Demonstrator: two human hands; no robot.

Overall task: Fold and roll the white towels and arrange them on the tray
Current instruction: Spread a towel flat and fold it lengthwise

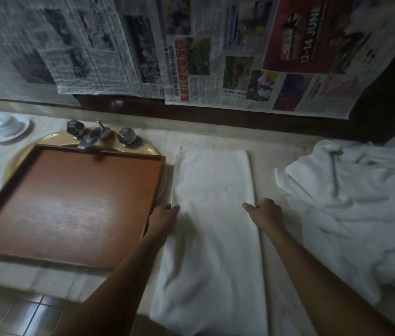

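Observation:
A white towel (213, 214), folded into a long strip, lies on the counter running from the wall toward me, its near end hanging over the counter edge. My left hand (163, 214) pinches the strip's left edge about halfway along. On the right edge, my right hand (265, 213) grips the fold with the thumb lying on top. A brown wooden tray (70, 204) with nothing on it sits to the left, over the sink. A heap of crumpled white towels (351, 204) lies to the right.
The tan sink (143, 147) with a chrome tap (89, 137) and two knobs sits under the tray's far edge. A white cup upside down on a saucer (8, 127) stands far left. Newspaper sheets (216, 49) cover the wall. Floor tiles (22, 314) show at bottom left.

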